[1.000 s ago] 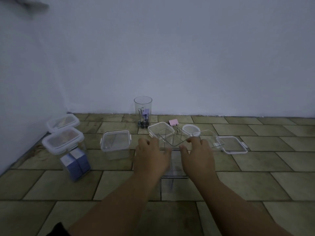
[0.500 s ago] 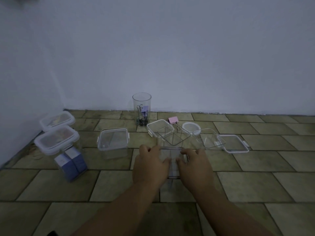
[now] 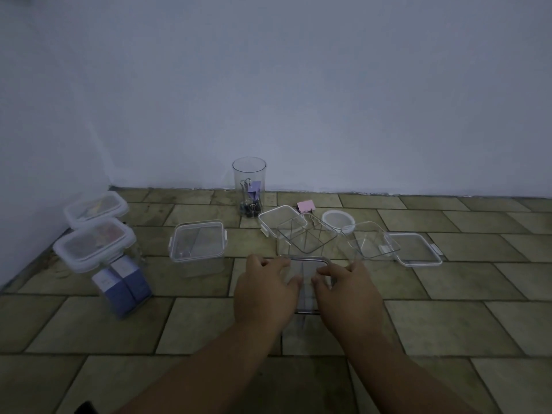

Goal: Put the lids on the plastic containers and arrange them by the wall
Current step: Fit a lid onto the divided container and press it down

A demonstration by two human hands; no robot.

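A clear square container stands on the tiled floor right in front of me with its lid (image 3: 304, 271) on top. My left hand (image 3: 264, 289) and my right hand (image 3: 346, 289) both grip that lid, bent fingers over its far edge and thumbs on top. Behind it stand two open clear containers (image 3: 301, 239) (image 3: 370, 242). Loose lids lie around them: a square lid (image 3: 273, 218), a round white lid (image 3: 337, 220) and a square lid (image 3: 418, 249) at the right. A lidded container (image 3: 197, 243) stands to the left.
Two more lidded containers (image 3: 94, 246) (image 3: 95, 206) sit by the left wall, the nearer one holding blue boxes (image 3: 122, 286). A tall round clear cup (image 3: 249, 186) with binder clips stands near the back wall. A pink clip (image 3: 306, 206) lies beside it.
Both hands drew back from the open containers toward me and settled on the near container's lid, with the fingers bending over its edge.
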